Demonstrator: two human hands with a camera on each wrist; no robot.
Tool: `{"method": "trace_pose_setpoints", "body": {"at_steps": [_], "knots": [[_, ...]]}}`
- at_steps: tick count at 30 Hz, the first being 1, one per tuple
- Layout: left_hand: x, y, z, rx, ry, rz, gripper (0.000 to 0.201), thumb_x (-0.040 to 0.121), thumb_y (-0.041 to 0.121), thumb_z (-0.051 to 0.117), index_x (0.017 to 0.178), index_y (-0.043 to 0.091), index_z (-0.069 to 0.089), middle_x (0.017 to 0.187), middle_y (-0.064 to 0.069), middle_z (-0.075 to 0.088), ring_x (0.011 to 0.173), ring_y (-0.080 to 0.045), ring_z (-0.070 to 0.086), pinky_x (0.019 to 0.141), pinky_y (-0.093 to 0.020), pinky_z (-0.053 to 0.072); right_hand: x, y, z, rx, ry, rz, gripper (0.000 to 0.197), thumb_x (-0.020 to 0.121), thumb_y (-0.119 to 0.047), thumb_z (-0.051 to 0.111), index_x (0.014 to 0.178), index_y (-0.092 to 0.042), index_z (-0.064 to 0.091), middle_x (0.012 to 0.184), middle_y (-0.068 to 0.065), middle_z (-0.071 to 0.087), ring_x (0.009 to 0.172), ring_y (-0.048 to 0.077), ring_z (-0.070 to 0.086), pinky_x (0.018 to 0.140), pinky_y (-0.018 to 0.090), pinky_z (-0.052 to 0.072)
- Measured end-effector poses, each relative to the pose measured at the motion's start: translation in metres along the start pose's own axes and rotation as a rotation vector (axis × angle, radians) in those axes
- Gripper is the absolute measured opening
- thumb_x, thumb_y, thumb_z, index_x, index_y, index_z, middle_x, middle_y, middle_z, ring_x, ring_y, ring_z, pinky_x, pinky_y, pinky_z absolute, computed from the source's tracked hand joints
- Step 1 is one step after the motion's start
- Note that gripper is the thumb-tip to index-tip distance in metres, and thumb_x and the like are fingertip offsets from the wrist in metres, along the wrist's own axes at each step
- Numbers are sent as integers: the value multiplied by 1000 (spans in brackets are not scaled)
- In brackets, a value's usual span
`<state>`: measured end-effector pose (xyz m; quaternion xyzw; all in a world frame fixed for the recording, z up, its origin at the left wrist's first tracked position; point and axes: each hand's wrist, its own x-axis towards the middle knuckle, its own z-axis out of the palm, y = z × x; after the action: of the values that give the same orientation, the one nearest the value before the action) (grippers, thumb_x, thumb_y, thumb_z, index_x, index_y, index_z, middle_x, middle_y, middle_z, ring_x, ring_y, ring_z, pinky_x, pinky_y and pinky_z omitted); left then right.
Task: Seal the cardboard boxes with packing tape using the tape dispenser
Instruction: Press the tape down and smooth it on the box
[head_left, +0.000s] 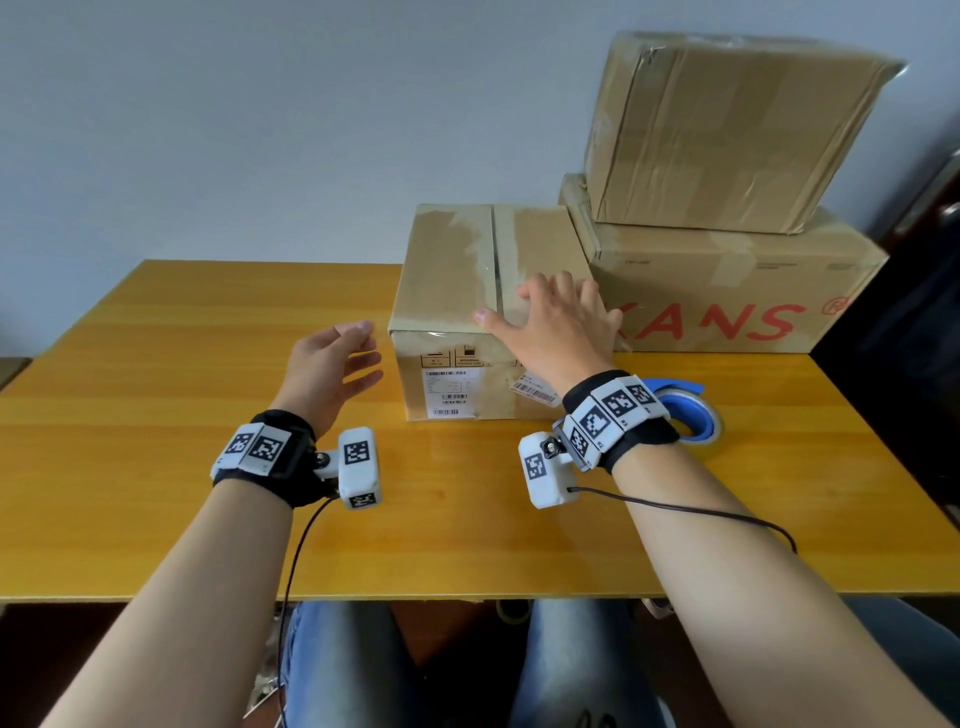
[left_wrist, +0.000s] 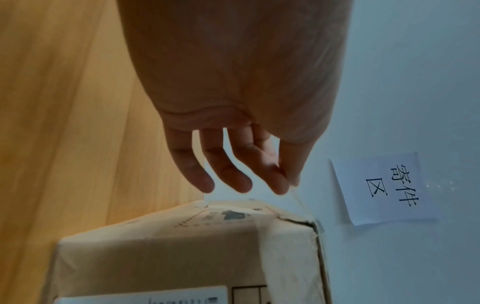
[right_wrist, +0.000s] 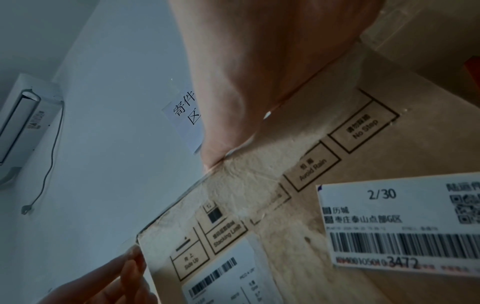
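Resting flat on the near right part of the small brown cardboard box's (head_left: 467, 270) top, the right hand (head_left: 556, 327) has its fingers spread and straight, the palm pressed against the cardboard near the taped centre seam. The left hand (head_left: 332, 364) hovers just left of that box, fingers loosely extended and holding nothing; in the left wrist view its fingertips (left_wrist: 200, 181) sit close to the box's upper edge, and whether they touch it cannot be told. White shipping labels (head_left: 449, 392) with barcodes are stuck on the box's front face. This box stands near the middle of the yellow wooden table (head_left: 156, 364). To its right, touching or just beside it, lies a larger brown cardboard box with red lettering (head_left: 727, 296), and another taped brown cardboard box (head_left: 727, 130) is stacked on top of that. The blue tape dispenser with its roll (head_left: 691, 415) lies on the table to the right of the small box, partly hidden behind the right wrist. A white paper sign with black characters (left_wrist: 387, 187) hangs on the pale wall behind.
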<state>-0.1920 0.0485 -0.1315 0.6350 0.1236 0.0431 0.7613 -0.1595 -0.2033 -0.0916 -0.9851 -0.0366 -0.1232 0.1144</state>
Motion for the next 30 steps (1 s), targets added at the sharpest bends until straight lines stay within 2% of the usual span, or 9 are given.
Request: {"method": "trace_pose_setpoints", "body": {"at_steps": [4,9,15,21,23,25,27,30], "knots": [[0,0,-2,140,41,117,12,96,29,66,86,21,66,81,6,67,80,-11,61,77,-34,56,1,1,0,0,9,2,75,81,-88,29,126,-32,50,133,-4,49,125,25,40,91,49,36],[2,-4,-2,117,57,198,12,92,29,70,86,19,66,83,8,71,84,-6,65,75,-28,54,1,0,0,2,2,0,74,81,-88,29,125,-32,50,132,-4,49,125,26,40,92,49,36],[9,-16,8,116,58,209,12,92,26,71,85,18,67,85,7,73,91,-10,68,83,-36,54,1,0,1,-32,-16,-16,75,81,-87,25,124,-31,50,129,-5,50,122,26,41,89,48,37],[14,-24,14,159,106,217,10,92,25,72,83,21,69,79,13,73,78,-3,64,74,-33,53,3,0,4,-54,-10,-18,72,83,-85,23,121,-31,50,126,-4,50,120,26,40,88,48,37],[16,-25,11,245,99,204,17,92,31,70,81,19,67,80,9,69,76,-10,59,71,-33,50,3,-1,5,-57,-3,-18,71,84,-85,24,122,-30,50,127,-4,50,120,26,40,88,49,36],[14,-30,11,330,41,177,26,95,39,64,87,15,66,80,2,63,76,-14,54,70,-33,47,3,-2,6,-61,0,-20,71,86,-84,24,122,-30,50,127,-3,50,120,26,40,88,50,35],[10,-34,12,349,0,133,34,98,44,58,103,11,65,85,-2,60,77,-13,54,69,-33,50,3,-3,6,-63,0,-21,71,86,-84,23,123,-30,50,127,-3,50,120,26,40,89,50,35],[11,-32,14,317,-15,30,32,99,43,57,111,15,63,95,-6,66,84,-16,59,71,-34,53,2,-2,6,-73,2,-19,72,86,-84,21,125,-30,50,127,-3,50,120,25,40,89,51,35]]}}
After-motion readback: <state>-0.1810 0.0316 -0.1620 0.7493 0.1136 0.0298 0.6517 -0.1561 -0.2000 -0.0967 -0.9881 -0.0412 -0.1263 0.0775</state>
